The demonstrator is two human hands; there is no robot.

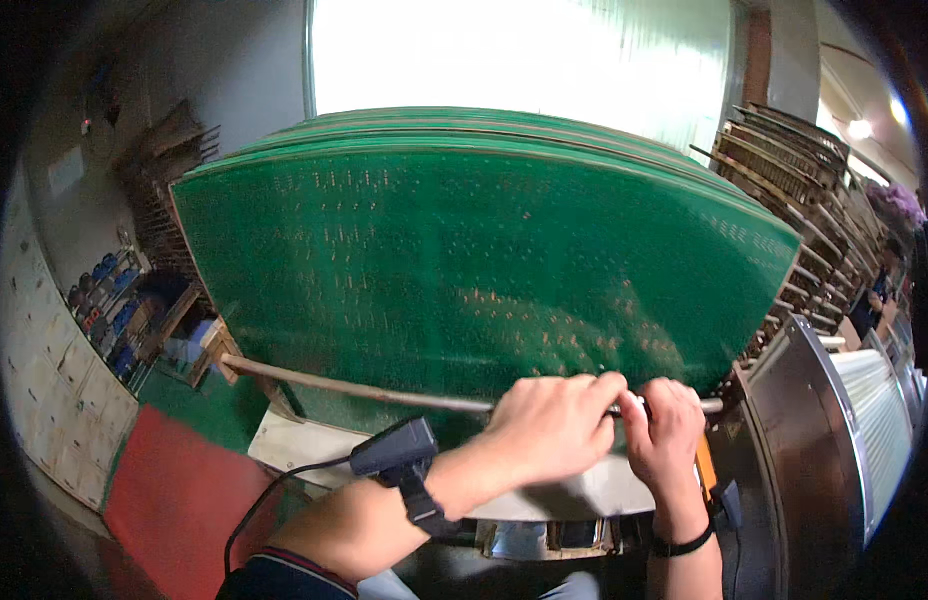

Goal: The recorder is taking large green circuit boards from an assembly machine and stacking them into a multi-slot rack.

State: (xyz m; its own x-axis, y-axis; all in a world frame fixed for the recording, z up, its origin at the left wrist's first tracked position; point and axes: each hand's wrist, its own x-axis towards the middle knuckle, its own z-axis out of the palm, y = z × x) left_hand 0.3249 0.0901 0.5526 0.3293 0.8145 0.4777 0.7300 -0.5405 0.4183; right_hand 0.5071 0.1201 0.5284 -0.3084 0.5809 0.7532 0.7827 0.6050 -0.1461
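**A:** What do I have in hand?

**B:** A thin rod [384, 392] that runs across the lower edge of the front green circuit panel [484, 270]. It starts at about eight o'clock by the wooden frame and ends near four o'clock, just under the panel's bottom rim. My left hand [549, 425] lies over it a little right of centre, the fingers [594, 385] curled down across the top. My right hand [669, 430] sits just beside the left one, at its three o'clock, its fingers wrapped shut around the same rod. The two hands nearly touch.

**A:** And the panel itself?

**B:** It stands upright on its long edge and fills the middle of my view, with rows of small copper-coloured marks over the green. More green panels [504, 125] stand stacked behind it, their top edges showing at twelve o'clock.

**A:** Anything on my arms?

**B:** A black device [399, 455] is strapped on my left wrist, with a black cable [259, 505] trailing off toward seven o'clock. A dark band [681, 545] circles my right wrist.

**A:** What lies around all that?

**B:** At three to four o'clock there is a metal machine [834, 420] with a ribbed top. Wooden racks [794, 170] rise at two o'clock. A red mat [179, 495] lies on the floor at eight o'clock, and small blue things [109, 300] sit on a low shelf at nine o'clock. A bright window [514, 55] glares at twelve o'clock.
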